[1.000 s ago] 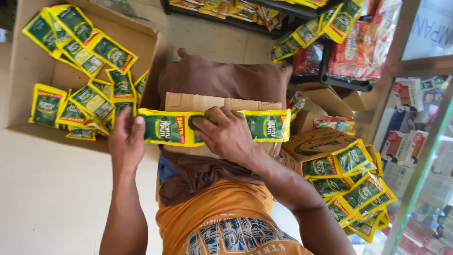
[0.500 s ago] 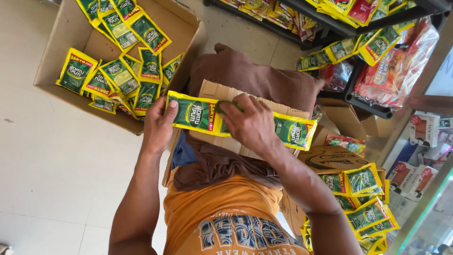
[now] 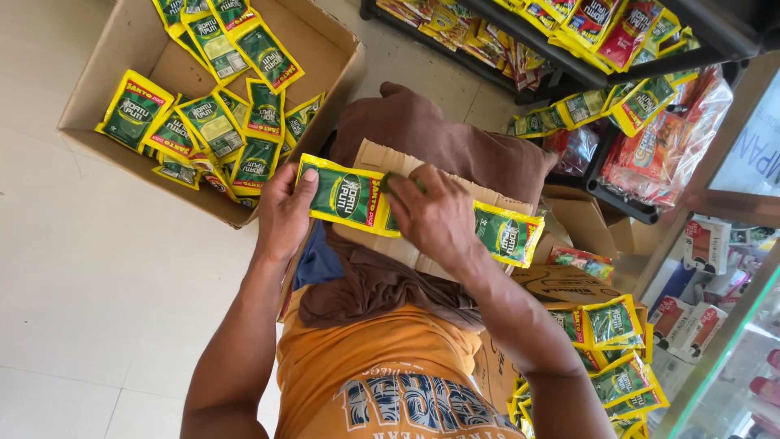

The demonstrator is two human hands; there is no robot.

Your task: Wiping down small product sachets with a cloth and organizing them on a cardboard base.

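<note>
Left hand (image 3: 284, 213) fingers gripped a strip of green-yellow sachets (image 3: 349, 195) over a cardboard flap (image 3: 382, 158) on the lap, right hand (image 3: 435, 215) fingers pinched it, open sachet-filled box (image 3: 106, 49) far left, shelf rack (image 3: 617, 49) far right.

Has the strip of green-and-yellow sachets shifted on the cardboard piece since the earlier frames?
Cannot tell. The strip of green-and-yellow sachets lies across the flat brown cardboard piece much as before, under both hands; the camera itself moved.
</note>
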